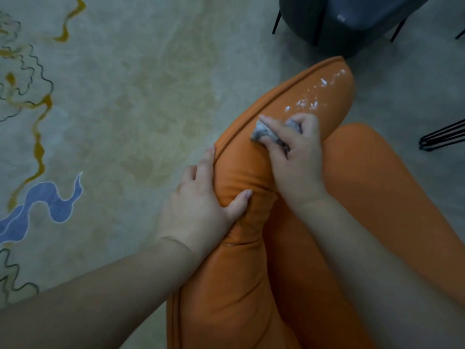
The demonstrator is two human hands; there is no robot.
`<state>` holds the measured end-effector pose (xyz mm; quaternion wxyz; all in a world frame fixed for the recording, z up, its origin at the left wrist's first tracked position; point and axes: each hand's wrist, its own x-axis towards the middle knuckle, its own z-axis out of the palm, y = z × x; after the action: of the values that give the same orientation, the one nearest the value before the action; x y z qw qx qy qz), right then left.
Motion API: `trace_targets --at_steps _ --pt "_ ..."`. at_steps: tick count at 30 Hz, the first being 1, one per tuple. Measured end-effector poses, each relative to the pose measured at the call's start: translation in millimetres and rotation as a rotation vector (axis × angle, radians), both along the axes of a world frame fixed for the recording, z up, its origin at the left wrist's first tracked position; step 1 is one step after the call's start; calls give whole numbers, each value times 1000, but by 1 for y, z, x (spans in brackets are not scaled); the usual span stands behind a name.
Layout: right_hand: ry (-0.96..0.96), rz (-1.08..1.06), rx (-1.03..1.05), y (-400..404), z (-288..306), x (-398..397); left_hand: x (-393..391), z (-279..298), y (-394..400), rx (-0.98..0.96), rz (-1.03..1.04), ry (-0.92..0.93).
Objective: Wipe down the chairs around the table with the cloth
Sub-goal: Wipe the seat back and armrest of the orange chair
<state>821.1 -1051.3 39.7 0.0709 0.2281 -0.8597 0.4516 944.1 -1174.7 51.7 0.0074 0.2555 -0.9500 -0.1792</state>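
An orange leather chair fills the lower middle and right of the head view. Its padded backrest rim curves up to the right, with its seat below on the right. White foam or residue is smeared on the rim's far end. My right hand holds a small grey cloth bunched under its fingers and presses it on the rim just below the residue. My left hand grips the rim lower down, thumb on the inner side, fingers along the outer seam.
A dark grey chair with thin black legs stands at the top right. Black wire legs of another piece show at the right edge. A pale carpet with orange, black and blue wavy patterns covers the floor at left.
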Motion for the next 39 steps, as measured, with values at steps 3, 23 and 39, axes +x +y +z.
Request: trace_targets --at_steps 3,23,39 --pt "39 130 6 -12 0 21 1 -1 0 20 -8 11" --pt "36 51 -101 -7 -6 27 1 -1 0 15 -1 17" --pt "-72 -3 -114 -9 -4 45 1 -3 -1 67 -1 20"
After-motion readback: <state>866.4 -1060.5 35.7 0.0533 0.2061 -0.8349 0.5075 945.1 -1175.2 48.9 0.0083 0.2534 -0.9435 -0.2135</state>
